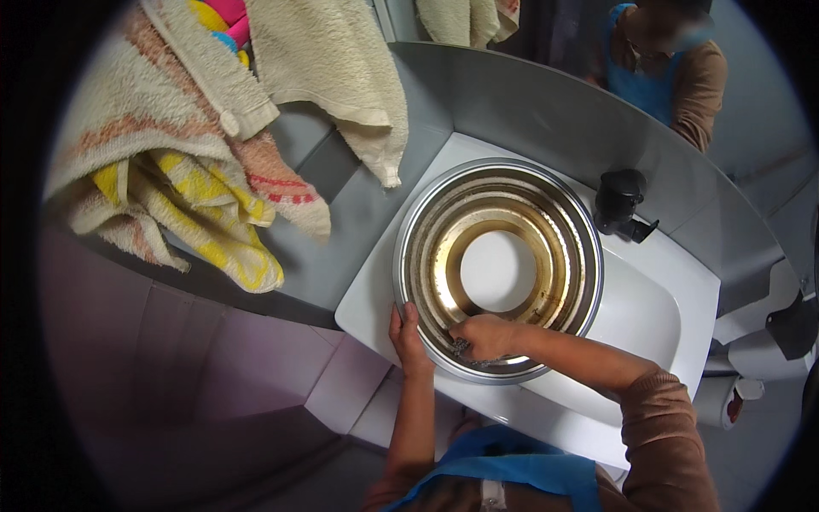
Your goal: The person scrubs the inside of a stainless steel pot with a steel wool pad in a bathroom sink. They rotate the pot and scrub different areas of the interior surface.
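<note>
A round, stepped metal ring [446, 269] with a wide hole in its middle rests on the white washbasin [643, 307]. Its inner wall is golden-brown with darker stains, and its outer rim is silvery. My left hand [411, 342] grips the near-left side of that rim. Inside the ring, on its near wall, my right hand [489, 336] presses a wad of steel wool [460, 347]. Part of the wad is hidden under my fingers. White basin surface shows through the hole.
A black faucet [620, 198] stands behind the basin at right. Several towels [192, 128] hang over the grey counter [307, 256] at left. A mirror [755, 96] reflects a person in a blue apron. At far right are white containers [716, 400].
</note>
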The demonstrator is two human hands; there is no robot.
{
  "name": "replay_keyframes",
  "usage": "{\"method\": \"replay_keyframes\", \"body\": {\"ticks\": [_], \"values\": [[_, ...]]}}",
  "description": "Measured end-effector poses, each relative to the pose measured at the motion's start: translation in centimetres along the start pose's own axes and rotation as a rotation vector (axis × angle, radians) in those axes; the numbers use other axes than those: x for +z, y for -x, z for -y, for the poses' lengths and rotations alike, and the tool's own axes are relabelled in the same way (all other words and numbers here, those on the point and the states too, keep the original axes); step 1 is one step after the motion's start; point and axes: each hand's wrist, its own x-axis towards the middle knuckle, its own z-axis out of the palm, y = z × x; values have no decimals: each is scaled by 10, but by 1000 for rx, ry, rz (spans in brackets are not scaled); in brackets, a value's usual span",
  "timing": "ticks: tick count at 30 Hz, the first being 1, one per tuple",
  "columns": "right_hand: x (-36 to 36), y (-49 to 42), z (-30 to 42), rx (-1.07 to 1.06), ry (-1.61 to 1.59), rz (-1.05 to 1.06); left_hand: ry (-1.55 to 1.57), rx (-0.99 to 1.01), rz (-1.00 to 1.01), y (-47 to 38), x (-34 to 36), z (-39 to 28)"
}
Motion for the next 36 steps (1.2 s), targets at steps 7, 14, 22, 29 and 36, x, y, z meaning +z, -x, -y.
{"method": "replay_keyframes", "body": {"ticks": [7,14,22,29,36], "values": [[35,-8,-40,-161,-7,-261,15,-4,-19,3,-2,6],[28,-1,-33,-40,-144,-270,68,-54,-53,7,5,3],[30,12,-35,40,-53,-168,79,-171,-155,9,6,7],[35,19,-53,120,-126,-145,48,-171,-161,9,4,12],[33,12,-52,-82,-384,-156,44,-154,-156,12,2,13]]}}
